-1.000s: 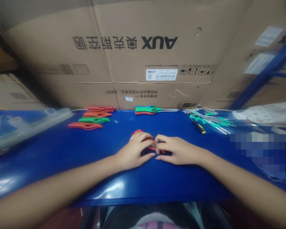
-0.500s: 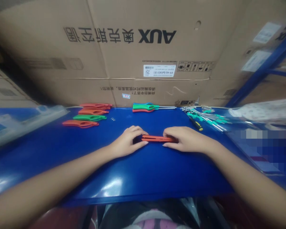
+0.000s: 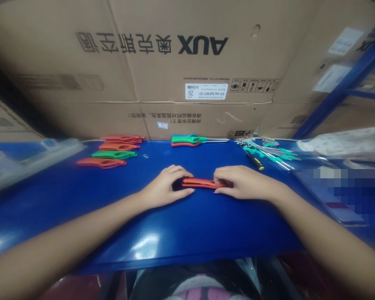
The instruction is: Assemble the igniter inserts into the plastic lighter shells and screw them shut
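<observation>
A flat orange plastic handle piece (image 3: 198,183) lies on the blue table top (image 3: 187,225) between my hands. My left hand (image 3: 165,187) curls its fingers round the piece's left end. My right hand (image 3: 240,182) pinches its right end, fingers pressed down on it. Both wrists rest on the table.
Several orange and green handle pieces (image 3: 112,150) lie at the back left. A stack of green and orange handles with metal shafts (image 3: 193,140) sits at the back centre, and teal-handled screwdrivers (image 3: 268,152) at the back right. Large cardboard boxes (image 3: 175,71) wall the rear. A clear plastic bag (image 3: 31,158) lies left.
A second ago my hands were close together over the orange piece. They have drawn apart, and the piece now lies stretched out flat between them.
</observation>
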### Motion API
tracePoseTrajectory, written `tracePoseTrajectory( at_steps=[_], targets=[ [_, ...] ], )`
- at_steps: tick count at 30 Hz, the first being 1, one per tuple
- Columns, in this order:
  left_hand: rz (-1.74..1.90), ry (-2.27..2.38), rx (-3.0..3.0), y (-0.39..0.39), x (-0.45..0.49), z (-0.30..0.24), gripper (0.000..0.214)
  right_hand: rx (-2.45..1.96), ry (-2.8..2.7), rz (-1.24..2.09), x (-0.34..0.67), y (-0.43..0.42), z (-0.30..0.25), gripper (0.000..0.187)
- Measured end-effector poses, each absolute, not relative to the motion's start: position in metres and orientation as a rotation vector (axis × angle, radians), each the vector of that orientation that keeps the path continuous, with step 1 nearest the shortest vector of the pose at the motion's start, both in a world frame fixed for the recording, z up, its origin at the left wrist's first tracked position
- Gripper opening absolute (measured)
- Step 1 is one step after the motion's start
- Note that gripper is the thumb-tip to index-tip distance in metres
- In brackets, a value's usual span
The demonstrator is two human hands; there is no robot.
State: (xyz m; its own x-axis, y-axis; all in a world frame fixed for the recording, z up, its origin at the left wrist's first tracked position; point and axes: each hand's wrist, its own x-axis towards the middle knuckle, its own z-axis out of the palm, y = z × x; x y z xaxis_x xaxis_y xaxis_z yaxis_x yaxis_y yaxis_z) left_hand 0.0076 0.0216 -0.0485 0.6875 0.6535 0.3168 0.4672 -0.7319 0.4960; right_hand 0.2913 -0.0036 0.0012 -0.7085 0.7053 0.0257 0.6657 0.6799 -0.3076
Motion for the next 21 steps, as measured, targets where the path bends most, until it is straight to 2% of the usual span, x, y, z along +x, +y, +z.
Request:
tracePoseTrajectory(
  at_steps=[7,15,21],
  targets=[
    [0.752,0.865,2.503,0.0224,0.0093,-0.0477,0.026,-1.188,-2.678,0.431,0.2897,-0.0025,0.0011,0.023],
    [0.784,0.826,2.459,0.0241,0.0075,-0.051,0.029,-1.119,-2.696,0.429,0.2896,-0.0027,-0.0013,0.02],
    [0.8,0.879,2.44,0.025,0.0079,-0.0512,0.032,-1.273,-2.509,0.11,0.2896,-0.0009,-0.0027,0.019]
  ],
)
